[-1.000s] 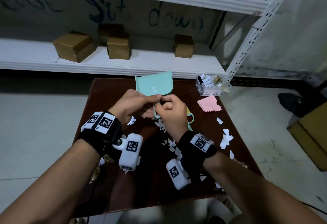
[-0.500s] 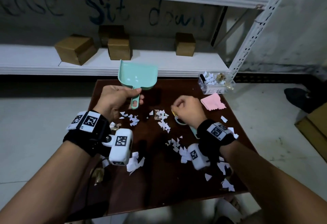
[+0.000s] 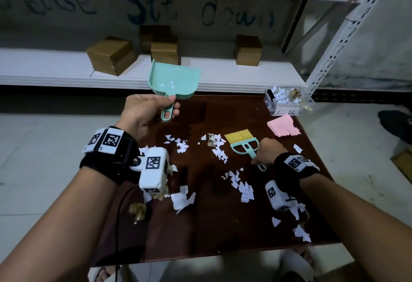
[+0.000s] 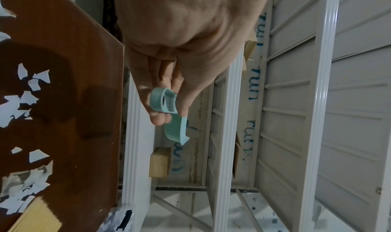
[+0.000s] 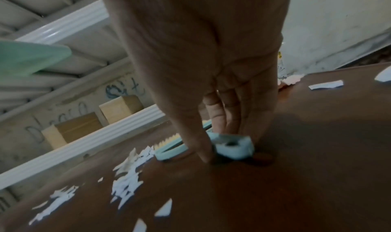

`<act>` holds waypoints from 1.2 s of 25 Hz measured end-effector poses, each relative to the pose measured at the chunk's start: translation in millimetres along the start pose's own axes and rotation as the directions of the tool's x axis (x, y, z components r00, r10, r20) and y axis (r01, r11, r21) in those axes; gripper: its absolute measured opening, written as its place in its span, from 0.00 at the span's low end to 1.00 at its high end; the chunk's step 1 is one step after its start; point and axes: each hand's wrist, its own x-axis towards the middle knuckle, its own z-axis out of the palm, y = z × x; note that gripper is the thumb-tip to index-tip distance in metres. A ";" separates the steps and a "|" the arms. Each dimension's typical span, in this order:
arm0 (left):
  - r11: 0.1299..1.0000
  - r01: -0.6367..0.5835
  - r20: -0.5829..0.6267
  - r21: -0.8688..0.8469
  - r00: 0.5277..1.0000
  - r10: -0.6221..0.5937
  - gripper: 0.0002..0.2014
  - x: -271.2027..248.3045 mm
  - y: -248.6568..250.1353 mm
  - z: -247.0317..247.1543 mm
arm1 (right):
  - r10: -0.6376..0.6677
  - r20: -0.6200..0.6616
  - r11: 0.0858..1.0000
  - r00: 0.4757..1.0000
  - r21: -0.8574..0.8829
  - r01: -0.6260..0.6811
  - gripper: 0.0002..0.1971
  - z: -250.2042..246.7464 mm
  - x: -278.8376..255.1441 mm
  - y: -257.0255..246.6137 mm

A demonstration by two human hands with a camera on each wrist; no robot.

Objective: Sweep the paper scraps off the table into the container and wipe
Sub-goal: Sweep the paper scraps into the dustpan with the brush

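Two hands busy: left hand (image 3: 142, 114) pinches raised dustpan (image 3: 172, 80); right hand (image 3: 268, 150) seemingly grips tabletop brush (image 3: 244, 144)

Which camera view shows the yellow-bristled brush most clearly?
The head view: the whole brush lies on the table, its handle under the right hand. The right wrist view shows only its blurred handle end and some bristles; the left wrist view, a yellow corner.

You've got four brown cardboard boxes (image 3: 111, 55) on the white metal shelf (image 3: 223, 74) behind, blue "Sit down" scrawl (image 3: 196, 12) on the wall above them, a perforated shelf upright (image 3: 338, 36) at right, and a dark shoe (image 3: 394, 123) on the floor.
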 end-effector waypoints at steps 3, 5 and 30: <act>1.000 -0.012 -0.010 -0.019 1.000 0.012 0.13 1.2 5.3 -6.2 | -0.035 -0.081 0.994 0.996 0.104 0.044 0.13 -17.1 5.1 1.4; 0.999 -0.027 -0.021 -0.027 0.999 0.026 0.13 0.4 9.3 -11.8 | -0.043 -0.198 0.967 0.979 0.238 0.091 0.11 -26.0 8.4 2.5; 0.996 -0.086 -0.052 -0.013 0.995 0.085 0.12 -22.3 53.7 -98.2 | -0.702 -0.213 0.270 0.680 0.804 0.530 0.06 5.6 -120.2 -170.3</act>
